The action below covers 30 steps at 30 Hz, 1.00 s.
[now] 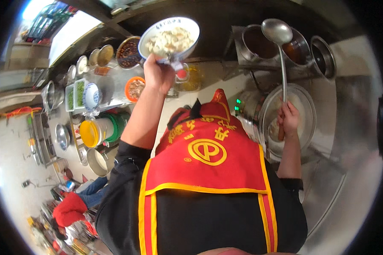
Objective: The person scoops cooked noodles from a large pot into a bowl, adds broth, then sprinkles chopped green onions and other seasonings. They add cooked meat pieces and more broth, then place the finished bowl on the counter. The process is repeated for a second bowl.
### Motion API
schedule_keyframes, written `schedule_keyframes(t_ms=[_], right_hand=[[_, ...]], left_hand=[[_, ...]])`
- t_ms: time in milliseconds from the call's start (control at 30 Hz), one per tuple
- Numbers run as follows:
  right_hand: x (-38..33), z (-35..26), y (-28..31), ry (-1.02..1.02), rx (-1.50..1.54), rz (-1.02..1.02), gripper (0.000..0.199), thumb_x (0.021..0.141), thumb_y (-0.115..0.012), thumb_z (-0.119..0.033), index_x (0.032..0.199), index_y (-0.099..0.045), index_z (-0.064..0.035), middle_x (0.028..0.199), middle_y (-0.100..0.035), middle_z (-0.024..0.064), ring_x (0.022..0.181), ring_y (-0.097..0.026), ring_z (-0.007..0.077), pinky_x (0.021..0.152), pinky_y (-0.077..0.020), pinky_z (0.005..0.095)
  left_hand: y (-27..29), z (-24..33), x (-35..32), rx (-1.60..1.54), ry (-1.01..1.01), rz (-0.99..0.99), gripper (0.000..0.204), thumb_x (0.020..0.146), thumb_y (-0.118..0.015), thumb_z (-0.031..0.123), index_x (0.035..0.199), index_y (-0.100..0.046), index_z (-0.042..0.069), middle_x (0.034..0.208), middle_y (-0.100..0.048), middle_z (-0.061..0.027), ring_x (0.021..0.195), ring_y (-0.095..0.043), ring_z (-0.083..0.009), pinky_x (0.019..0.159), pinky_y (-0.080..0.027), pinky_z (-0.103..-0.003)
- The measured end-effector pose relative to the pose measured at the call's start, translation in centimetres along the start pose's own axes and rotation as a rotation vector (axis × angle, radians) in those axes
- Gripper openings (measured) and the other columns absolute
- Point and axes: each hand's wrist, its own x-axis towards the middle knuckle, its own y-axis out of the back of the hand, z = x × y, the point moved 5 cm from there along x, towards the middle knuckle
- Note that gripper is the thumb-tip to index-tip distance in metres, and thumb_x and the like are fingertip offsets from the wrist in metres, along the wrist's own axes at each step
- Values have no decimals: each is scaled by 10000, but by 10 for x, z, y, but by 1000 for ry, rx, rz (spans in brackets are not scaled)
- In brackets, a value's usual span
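My left hand [159, 77] is raised and closed on the near edge of a white bowl [193, 30] with a blue rim. Pale, lumpy pieces of food [170, 40] fill the bowl; their kind I cannot make out. In my right hand [290, 118], fingers wrapped round the wooden end, is a long metal ladle [284, 68]. Its cup points away from me, up near the metal pots at the back right. Below that hand stands a large round pot [312, 111] with cloudy, whitish contents, partly hidden by my hand and forearm.
Back right, metal pots [244, 46] stand in a row, some with brown liquid. The left counter holds a tub of dark red sauce [129, 51], an orange bowl [127, 91], chopped greens [79, 92] and a patterned bowl [91, 95]. Buckets [89, 134] stand below. Someone in red [70, 209] is at lower left.
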Motion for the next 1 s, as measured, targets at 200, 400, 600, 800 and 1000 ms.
schedule_keyframes(t_ms=[200,400,600,800,1000], right_hand=[[-20,12,-23,-77,138,37,293,1077,-561,-238,1305,-653,-77,672,-522,1,456,-451,99,413,-376,273],[-30,31,-37,-88,160,84,295,1073,-567,-239,1311,-650,-85,679,-536,2,441,-458,107,401,-388,278],[-34,37,-42,13,228,61,287,1076,-554,-223,1293,-648,-61,653,-522,21,426,-448,115,377,-388,290],[-39,39,-42,54,214,45,291,1080,-552,-224,1294,-649,-52,662,-521,19,426,-450,114,381,-391,289],[-41,44,-45,4,240,61,301,1083,-547,-239,1297,-650,-54,676,-528,24,440,-461,117,394,-396,292]], left_hand=[[-49,-24,23,126,33,-72,625,927,-417,193,1514,-350,-10,1474,-483,-248,1304,-540,-441,1062,-490,-626],[-85,-25,31,144,47,-169,614,920,-421,198,1490,-361,-22,1417,-520,-250,1274,-569,-437,1013,-527,-633],[-107,-25,35,110,63,-236,614,917,-413,209,1488,-392,-16,1426,-537,-252,1279,-580,-438,1019,-534,-640],[-110,-21,35,127,105,-183,619,925,-401,204,1499,-381,-27,1433,-533,-259,1271,-585,-449,1034,-528,-648],[-115,-23,38,103,115,-243,591,951,-381,210,1488,-403,-37,1418,-553,-260,1252,-600,-448,979,-573,-631]])
